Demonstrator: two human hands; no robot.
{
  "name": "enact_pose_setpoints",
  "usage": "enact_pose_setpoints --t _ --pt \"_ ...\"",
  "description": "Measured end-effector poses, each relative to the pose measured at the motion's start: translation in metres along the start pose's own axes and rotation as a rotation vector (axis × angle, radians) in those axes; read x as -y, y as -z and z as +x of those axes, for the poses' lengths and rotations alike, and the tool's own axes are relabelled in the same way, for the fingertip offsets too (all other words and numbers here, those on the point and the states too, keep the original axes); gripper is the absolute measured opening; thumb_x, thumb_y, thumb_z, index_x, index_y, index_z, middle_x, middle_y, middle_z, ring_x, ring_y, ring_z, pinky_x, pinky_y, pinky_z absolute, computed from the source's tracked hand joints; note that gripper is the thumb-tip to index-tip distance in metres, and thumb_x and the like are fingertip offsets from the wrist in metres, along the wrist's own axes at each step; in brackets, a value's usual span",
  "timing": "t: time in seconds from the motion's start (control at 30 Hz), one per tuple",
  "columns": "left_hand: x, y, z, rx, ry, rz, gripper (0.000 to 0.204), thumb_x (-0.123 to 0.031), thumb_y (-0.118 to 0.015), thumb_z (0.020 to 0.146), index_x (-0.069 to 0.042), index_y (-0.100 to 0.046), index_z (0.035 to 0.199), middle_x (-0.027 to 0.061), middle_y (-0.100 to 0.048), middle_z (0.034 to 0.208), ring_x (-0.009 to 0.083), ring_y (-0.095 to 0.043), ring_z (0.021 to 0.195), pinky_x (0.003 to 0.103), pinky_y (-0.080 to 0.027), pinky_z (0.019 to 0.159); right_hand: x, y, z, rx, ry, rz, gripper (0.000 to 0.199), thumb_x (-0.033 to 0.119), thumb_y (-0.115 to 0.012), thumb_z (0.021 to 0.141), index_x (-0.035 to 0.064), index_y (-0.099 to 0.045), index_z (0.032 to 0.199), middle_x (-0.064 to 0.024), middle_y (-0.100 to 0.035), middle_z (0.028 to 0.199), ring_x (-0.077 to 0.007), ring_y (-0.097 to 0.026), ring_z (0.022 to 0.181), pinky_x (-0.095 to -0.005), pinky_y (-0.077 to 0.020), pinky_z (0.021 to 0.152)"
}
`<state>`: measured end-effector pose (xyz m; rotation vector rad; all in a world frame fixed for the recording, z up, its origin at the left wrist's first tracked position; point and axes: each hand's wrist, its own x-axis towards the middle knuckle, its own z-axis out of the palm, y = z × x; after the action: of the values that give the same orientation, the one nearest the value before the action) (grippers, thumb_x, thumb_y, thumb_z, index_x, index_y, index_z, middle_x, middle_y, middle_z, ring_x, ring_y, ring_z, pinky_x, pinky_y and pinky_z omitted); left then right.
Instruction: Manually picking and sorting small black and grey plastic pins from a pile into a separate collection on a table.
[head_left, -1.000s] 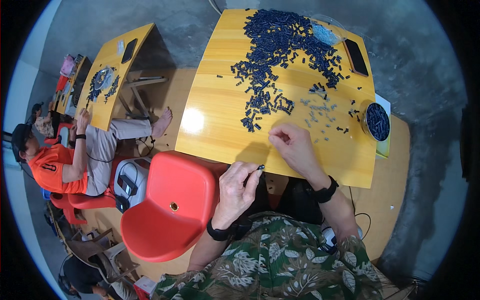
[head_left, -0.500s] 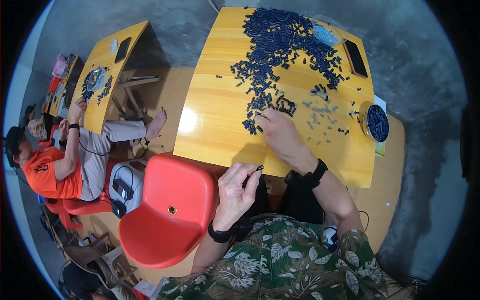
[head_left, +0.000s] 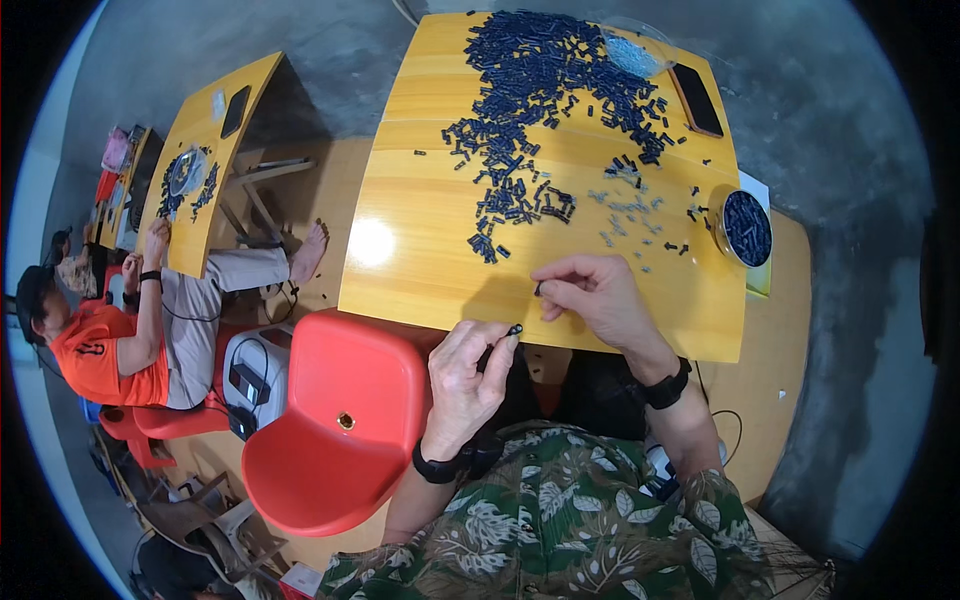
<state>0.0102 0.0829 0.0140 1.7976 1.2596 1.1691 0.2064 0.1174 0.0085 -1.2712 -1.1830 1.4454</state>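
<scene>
My left hand (head_left: pixel 470 375) is below the near edge of the yellow table (head_left: pixel 420 250) and pinches a small black part (head_left: pixel 515 329) between thumb and fingers. My right hand (head_left: pixel 592 297) rests on the table's near edge and grips another small dark piece (head_left: pixel 538 289) at its fingertips. The two hands are a short way apart. A big heap of dark blue and black small parts (head_left: pixel 530 90) covers the far half of the table, with a loose cluster (head_left: pixel 510 205) nearer me and several small grey bits (head_left: pixel 625 215) to the right.
A round tin (head_left: pixel 745 227) filled with dark parts stands at the right edge, a phone (head_left: pixel 696 100) and a clear bowl (head_left: pixel 630 50) at the far right. A red plastic chair (head_left: pixel 340 420) stands to my left. Another person in an orange shirt (head_left: pixel 105 350) sits at a second yellow table (head_left: pixel 205 150).
My right hand reached out to the cluster of dark parts, then drew back to the near edge with a small piece. My left hand stayed in place with its part.
</scene>
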Motion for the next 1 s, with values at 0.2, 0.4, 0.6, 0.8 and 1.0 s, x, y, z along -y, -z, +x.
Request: enact_pose_setpoints --t 0.2,0.4,0.6,0.8,1.0 --pt "-0.017 -0.005 0.002 0.05 -0.043 0.025 0.01 0.002 -0.07 0.084 0.001 -0.068 0.094 0.0085 -0.064 0.079 0.0163 -0.06 0.068 0.027 -0.047 0.062 -0.007 0.006 -0.028 0.119 -0.046 0.506 0.016 0.004 -0.072 0.087 -0.004 -0.071 0.101 -0.0097 -0.071 0.08 -0.0136 -0.069 0.067 -0.0232 -0.0569 0.061" --pt "-0.028 -0.007 0.002 0.053 -0.061 0.054 0.011 0.002 -0.07 0.084 0.0 -0.068 0.094 0.0088 -0.065 0.079 0.0176 -0.061 0.069 0.028 -0.047 0.063 -0.01 0.01 -0.036 0.144 -0.041 0.627 0.013 0.003 -0.072 0.087 -0.0046 -0.07 0.098 -0.0108 -0.071 0.077 -0.0138 -0.068 0.062 -0.0231 -0.0569 0.057" --pt "-0.032 -0.011 0.002 0.063 -0.117 0.071 0.01 0.001 -0.07 0.083 0.0 -0.068 0.093 0.0099 -0.066 0.081 0.0213 -0.062 0.071 0.03 -0.049 0.065 -0.012 0.009 -0.039 0.165 -0.014 0.703 0.011 0.002 -0.071 0.088 -0.0051 -0.069 0.096 -0.0119 -0.07 0.075 -0.0138 -0.068 0.06 -0.0233 -0.0566 0.056" --pt "-0.038 -0.011 0.003 0.086 -0.12 0.104 0.014 0.003 -0.071 0.08 -0.001 -0.067 0.093 0.0119 -0.067 0.083 0.0279 -0.064 0.073 0.036 -0.051 0.066 -0.01 0.007 -0.044 0.145 0.021 0.73 0.009 0.001 -0.071 0.088 -0.0045 -0.068 0.093 -0.0118 -0.07 0.076 -0.0138 -0.067 0.059 -0.0234 -0.0559 0.055" --pt "-0.033 -0.014 0.003 0.067 -0.183 0.127 0.012 0.002 -0.072 0.081 0.0 -0.068 0.092 0.0107 -0.065 0.079 0.0221 -0.063 0.069 0.031 -0.049 0.061 -0.009 0.004 -0.045 0.134 0.053 0.697 0.007 0.0 -0.071 0.087 -0.0038 -0.068 0.092 -0.0116 -0.07 0.077 -0.0138 -0.067 0.06 -0.0232 -0.0557 0.056"
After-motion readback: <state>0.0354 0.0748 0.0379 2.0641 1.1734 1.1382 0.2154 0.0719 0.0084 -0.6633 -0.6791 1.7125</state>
